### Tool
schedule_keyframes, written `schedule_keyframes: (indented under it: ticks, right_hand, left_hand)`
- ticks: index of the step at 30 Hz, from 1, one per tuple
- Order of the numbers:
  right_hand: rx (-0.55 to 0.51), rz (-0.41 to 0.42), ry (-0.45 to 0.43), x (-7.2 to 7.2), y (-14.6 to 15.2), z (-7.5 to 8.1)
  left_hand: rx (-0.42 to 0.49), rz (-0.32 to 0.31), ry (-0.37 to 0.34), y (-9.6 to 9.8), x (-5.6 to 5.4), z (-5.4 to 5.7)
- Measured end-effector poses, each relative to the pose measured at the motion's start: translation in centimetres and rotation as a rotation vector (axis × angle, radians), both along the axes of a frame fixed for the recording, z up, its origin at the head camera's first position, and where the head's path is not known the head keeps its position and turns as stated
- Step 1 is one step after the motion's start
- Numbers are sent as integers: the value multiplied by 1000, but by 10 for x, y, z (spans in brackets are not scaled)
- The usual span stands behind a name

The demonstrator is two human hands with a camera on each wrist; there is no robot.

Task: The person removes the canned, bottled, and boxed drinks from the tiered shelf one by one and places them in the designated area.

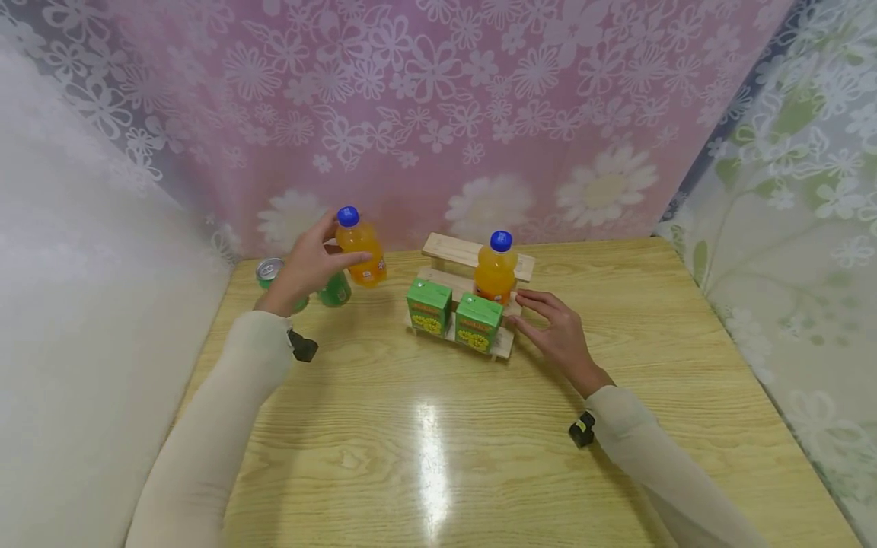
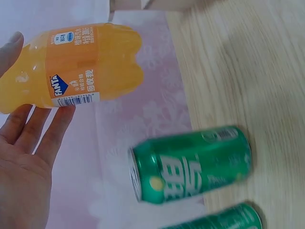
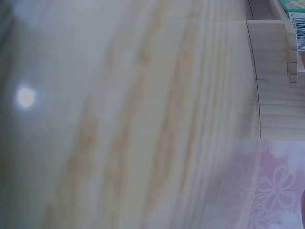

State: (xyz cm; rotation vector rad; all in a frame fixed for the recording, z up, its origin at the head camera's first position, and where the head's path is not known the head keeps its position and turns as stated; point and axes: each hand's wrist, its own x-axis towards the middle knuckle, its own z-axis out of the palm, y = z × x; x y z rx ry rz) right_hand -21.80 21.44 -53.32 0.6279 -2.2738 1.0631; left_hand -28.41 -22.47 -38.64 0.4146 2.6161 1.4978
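Observation:
My left hand grips an orange Fanta bottle with a blue cap, thumb on one side and fingers on the other. In the left wrist view the bottle's base is clear of the table. Beside and behind this hand stand two green drink cans, one can in full sight and another can cut off by the frame. My right hand holds the right end of a stepped wooden rack, thumb below the fingers. A second orange bottle stands upright on the rack, behind two green juice boxes on its front step.
The wood-grain table runs back to a pink flowered curtain. Pale cloth walls flank both sides. The right wrist view shows mostly tabletop, with the rack's end at its right edge.

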Motion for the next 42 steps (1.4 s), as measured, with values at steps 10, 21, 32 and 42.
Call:
schedule_keyframes:
  ticks: [10, 21, 32, 42]
  right_hand:
    - [-11, 10, 23, -2, 1, -4]
    - [-10, 8, 10, -1, 1, -5]
    - [-18, 6, 14, -1, 0, -4]
    - [-14, 7, -9, -1, 1, -2]
  left_hand:
    - [-8, 53, 8, -33, 14, -2]
    - [-36, 99, 2, -62, 21, -5]
    - [-112, 174, 14, -92, 38, -13]
    - [-138, 208, 3, -116, 49, -21]
